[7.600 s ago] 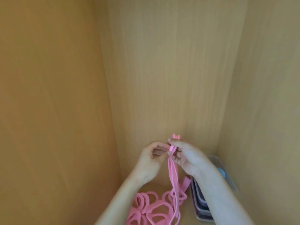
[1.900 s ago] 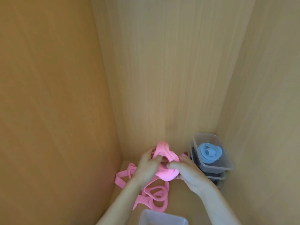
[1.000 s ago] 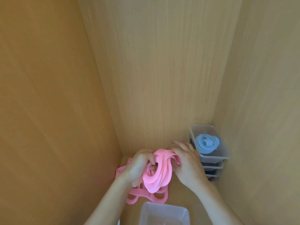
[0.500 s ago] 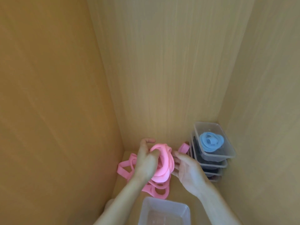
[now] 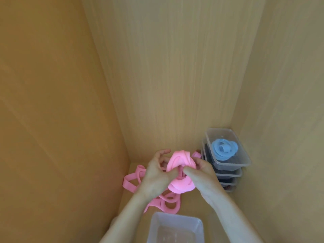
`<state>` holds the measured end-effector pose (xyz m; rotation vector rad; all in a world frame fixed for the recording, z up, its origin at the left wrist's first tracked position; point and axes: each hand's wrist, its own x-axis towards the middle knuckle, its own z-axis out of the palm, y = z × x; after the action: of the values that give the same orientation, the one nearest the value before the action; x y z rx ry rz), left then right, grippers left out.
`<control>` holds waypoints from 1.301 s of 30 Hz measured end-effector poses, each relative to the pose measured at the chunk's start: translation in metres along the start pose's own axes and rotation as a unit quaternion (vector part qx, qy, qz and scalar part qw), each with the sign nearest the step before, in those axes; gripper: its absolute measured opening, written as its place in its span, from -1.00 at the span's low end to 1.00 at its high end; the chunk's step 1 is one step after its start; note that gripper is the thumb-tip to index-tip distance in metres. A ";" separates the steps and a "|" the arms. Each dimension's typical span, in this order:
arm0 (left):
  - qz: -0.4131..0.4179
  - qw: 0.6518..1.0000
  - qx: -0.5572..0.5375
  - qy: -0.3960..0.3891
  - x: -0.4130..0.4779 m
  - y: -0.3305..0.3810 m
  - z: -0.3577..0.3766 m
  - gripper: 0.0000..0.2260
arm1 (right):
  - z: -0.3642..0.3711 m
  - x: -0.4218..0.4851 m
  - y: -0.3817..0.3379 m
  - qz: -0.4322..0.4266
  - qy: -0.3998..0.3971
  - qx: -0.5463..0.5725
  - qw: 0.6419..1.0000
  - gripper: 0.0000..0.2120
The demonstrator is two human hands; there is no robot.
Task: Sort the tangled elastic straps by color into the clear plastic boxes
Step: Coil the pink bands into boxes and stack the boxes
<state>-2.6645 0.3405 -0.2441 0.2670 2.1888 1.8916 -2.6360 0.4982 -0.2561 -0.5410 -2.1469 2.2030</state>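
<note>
Wooden walls (image 5: 175, 76) fill nearly the whole view, closing in from nine, twelve and three o'clock around a small wooden surface (image 5: 192, 204) low in the frame. At six o'clock sits a clear plastic box (image 5: 175, 228), open at the top, with no strap visible inside it. Over at three o'clock of the hands, a stack of clear boxes (image 5: 229, 174) stands tight in the corner, and the top one holds a coiled blue strap (image 5: 224, 149); the lower ones look dark inside. Dead centre, the pink strap bundle (image 5: 180, 172) is up off the surface, loose loops trailing down toward eight o'clock. The left hand (image 5: 156, 174) is closed on its left side, thumb pressed in. The right hand (image 5: 201, 174) grips the right side, thumb meeting the left one.
</note>
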 end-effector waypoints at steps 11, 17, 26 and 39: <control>-0.088 0.993 -0.028 0.078 -0.011 -0.021 0.011 -0.81 | 0.009 -0.005 0.013 -0.040 0.008 0.034 0.999 -0.63; -0.089 0.986 -0.128 0.060 -0.010 -0.026 -0.002 -0.80 | 0.001 -0.004 0.007 -0.051 -0.057 0.012 0.997 -0.60; -0.089 0.976 -0.191 -0.050 -0.014 -0.035 -0.022 -0.61 | 0.000 -0.009 0.012 0.001 -0.099 0.067 0.993 -0.79; -0.047 0.988 -0.144 -0.003 -0.029 -0.057 -0.018 -0.65 | -0.005 -0.019 0.039 0.052 -0.135 0.027 0.989 -0.85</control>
<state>-2.6407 0.3068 -0.2962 0.1139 1.8561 2.1134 -2.6080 0.4959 -0.2896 -0.3800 -2.2181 2.5129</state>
